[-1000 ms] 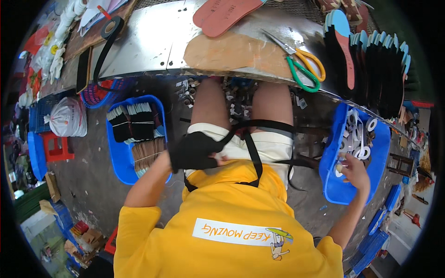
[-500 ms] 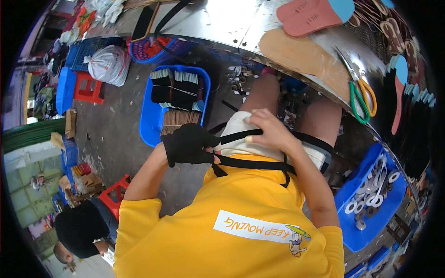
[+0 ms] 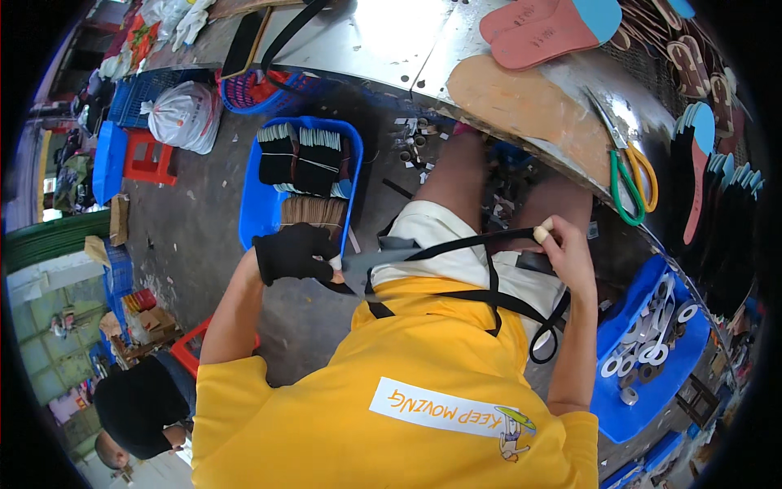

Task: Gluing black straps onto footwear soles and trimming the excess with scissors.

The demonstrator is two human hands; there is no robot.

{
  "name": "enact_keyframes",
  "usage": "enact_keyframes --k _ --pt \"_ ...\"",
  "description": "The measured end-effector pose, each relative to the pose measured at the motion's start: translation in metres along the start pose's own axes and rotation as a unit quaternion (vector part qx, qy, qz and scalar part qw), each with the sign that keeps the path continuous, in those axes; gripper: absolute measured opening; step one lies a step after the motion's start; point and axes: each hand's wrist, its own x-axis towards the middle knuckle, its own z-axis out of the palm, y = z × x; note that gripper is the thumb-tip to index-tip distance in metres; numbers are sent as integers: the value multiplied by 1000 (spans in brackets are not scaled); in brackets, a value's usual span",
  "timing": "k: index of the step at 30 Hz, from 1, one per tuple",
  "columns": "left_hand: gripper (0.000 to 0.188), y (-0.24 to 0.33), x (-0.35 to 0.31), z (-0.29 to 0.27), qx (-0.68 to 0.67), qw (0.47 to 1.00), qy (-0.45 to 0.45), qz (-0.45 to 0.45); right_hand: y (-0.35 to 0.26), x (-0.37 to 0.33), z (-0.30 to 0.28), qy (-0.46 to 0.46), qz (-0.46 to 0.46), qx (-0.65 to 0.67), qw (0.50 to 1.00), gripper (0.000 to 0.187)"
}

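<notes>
In my black-gloved left hand (image 3: 297,254) is one end of a long narrow black strap (image 3: 464,244), pinched at the fingertips. Part of the strap near that hand looks grey, and motion blurs it. My bare right hand (image 3: 568,251), with pale covers on its fingertips, pinches the strap farther along. The length between my hands is stretched over my white shorts (image 3: 436,216). More of the black strap crosses my lap below, and a loose loop hangs by my right thigh.
Ahead, a metal-topped bench (image 3: 391,41) holds pink-and-blue insoles (image 3: 542,37), a tan sole-shaped piece (image 3: 513,85) and scissors (image 3: 626,167). Blue tubs hold bundled pieces (image 3: 314,163) and white rolls (image 3: 652,354). A red stool (image 3: 148,156) and a bent-over person (image 3: 138,407) are at left.
My hands have moved apart, the left one leftward and the right one rightward, drawing the strap out between them. A loop now hangs at the right of my lap.
</notes>
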Motion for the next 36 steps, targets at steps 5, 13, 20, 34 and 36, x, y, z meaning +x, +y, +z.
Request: enact_keyframes --k 5,13,20,34,36 --pt "29 9 19 8 -367 923 111 13 -54 -10 -5 38 -53 -4 998 9" --pt "47 36 115 4 33 924 308 225 -113 -7 3 46 -246 -107 962 12" --pt "36 16 113 3 -24 972 195 128 -120 2 1 68 -236 -117 962 12" --pt "22 -120 74 30 -441 862 240 -70 -75 -4 -42 125 -121 -77 982 9" --pt "18 -160 50 38 -404 864 280 -104 -64 -24 -76 144 -56 -65 986 10"
